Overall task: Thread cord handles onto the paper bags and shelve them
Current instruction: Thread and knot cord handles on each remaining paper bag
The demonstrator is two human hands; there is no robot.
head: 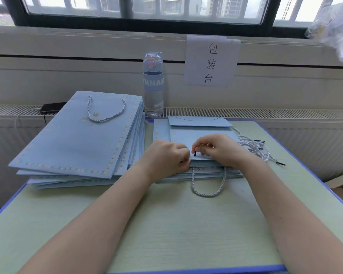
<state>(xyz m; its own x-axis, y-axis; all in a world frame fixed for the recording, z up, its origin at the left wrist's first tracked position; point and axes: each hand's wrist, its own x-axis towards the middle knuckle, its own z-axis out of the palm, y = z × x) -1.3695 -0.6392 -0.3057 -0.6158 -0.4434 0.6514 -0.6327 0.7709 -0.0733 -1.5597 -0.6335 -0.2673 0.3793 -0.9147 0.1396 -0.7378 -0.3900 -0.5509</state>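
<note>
The green table (166, 224) fills the lower frame. At centre left lies a stack of finished bags (73, 139) with a twisted handle on top. Right of centre is a lower pile, and its top paper bag (184, 136) is the one being worked. It looks flat, light and stiff and would probably crease if bent, so it is best pinned near its front edge. The left hand (164, 157) pinches that edge with curled fingers. Loose cords (253, 149) lie at the right, and a looped handle (208, 186) hangs below the pile. The right hand (218, 148) pinches one cord by its black tip (194, 154). The cord is limp, so probably only this hard tip can be steered.
</note>
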